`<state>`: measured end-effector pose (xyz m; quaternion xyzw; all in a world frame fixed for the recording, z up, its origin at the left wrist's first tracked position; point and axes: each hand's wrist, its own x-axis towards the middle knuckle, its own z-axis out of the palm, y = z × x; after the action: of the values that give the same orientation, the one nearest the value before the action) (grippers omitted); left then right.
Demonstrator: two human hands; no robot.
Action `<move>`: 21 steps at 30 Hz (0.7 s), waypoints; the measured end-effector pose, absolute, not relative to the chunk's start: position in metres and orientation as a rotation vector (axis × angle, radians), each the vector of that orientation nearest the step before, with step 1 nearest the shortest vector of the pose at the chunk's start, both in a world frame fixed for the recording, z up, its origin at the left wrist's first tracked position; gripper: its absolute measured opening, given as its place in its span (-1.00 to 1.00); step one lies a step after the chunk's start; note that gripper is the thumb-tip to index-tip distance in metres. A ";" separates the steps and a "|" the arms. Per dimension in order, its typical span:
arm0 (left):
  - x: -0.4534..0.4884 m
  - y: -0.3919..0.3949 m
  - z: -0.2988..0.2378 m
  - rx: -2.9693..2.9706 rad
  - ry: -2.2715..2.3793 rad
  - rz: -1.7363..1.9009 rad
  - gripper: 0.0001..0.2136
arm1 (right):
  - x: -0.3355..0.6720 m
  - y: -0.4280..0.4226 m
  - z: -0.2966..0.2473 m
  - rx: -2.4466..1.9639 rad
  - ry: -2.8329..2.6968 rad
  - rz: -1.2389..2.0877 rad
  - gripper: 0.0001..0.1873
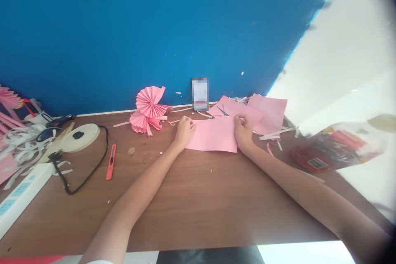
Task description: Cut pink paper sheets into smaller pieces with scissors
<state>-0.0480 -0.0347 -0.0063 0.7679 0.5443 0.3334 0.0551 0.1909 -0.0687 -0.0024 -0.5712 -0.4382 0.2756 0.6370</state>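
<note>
A pink sheet of paper (213,135) is stretched between both hands above the brown table, its front edge nearest me. My left hand (185,131) pinches its left end, and my right hand (243,131) grips the right end with thumb and fingers. Behind the right hand lie more pink sheets (270,111), with scissors (222,110) resting on them. Left of my left hand stand pink pleated paper fans (151,102), partly opened into round shapes.
A phone (200,94) leans on the blue wall. Leftward lie a red box cutter (111,161), a black cable (93,181), a white round roll (82,137), a power strip (24,194) and paper strips (29,142). A plastic bag (340,146) sits at the right edge.
</note>
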 end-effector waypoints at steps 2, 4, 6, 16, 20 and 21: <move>-0.049 -0.035 -0.004 2.314 1.642 1.000 -0.94 | 0.190 -0.069 -0.002 -1.315 -1.004 0.633 -0.75; -0.049 -0.035 -0.003 2.313 1.624 0.997 -0.91 | 0.190 -0.069 -0.001 -1.326 -1.009 0.626 -0.75; -0.049 -0.036 -0.002 2.328 1.620 0.991 -0.88 | 0.190 -0.069 -0.001 -1.333 -1.012 0.618 -0.76; -0.054 -0.028 -0.006 2.084 1.793 1.158 -0.90 | 0.190 -0.069 -0.003 -1.320 -1.020 0.613 -0.76; -0.056 -0.028 -0.003 1.978 1.823 1.253 -0.92 | 0.190 -0.068 -0.004 -1.311 -1.027 0.612 -0.73; -0.056 -0.029 -0.003 1.988 1.806 1.258 -0.93 | 0.190 -0.068 -0.004 -1.311 -1.027 0.607 -0.72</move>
<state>-0.0562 -0.0289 -0.0031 0.6677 0.6066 0.4224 0.0879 0.1903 -0.0679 -0.0038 -0.5731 -0.4488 0.2652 0.6323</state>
